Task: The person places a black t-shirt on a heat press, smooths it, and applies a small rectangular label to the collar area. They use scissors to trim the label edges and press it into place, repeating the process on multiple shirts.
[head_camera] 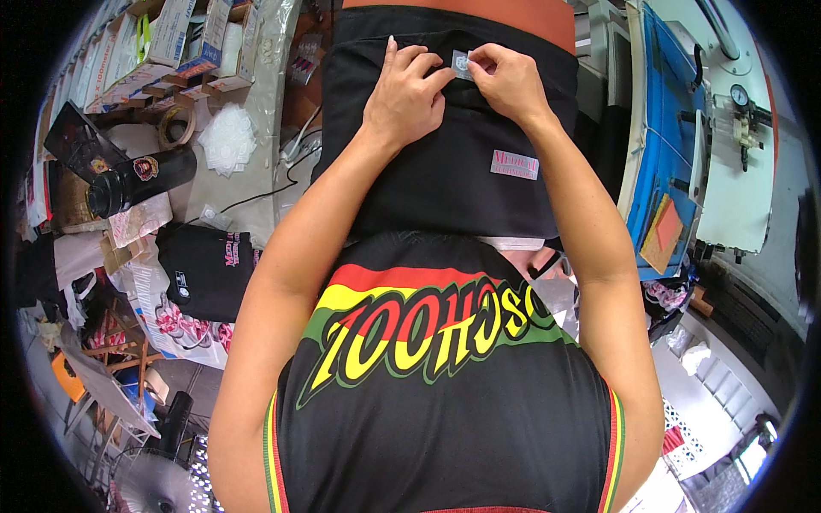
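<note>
A black garment (410, 199) lies spread on the orange-topped platen (455, 24) before me. Near its collar is a small clear transfer label (460, 62) with a pale emblem. My right hand (510, 80) pinches that label's right edge between thumb and fingertips. On the fabric to the left, my left hand (407, 93) rests with fingers apart, one fingertip beside the label's left edge. Lower right on the garment sits a larger transfer film (514, 165) with pink lettering. Whether either film is stuck down, I cannot tell.
To the left, a table (247, 179) holds a pile of clear labels (229, 139), a black bottle (141, 179), a tape roll (176, 126) and cardboard boxes (147, 58). A folded black shirt (205, 269) lies nearer. On the right stands a machine with a pressure gauge (739, 95).
</note>
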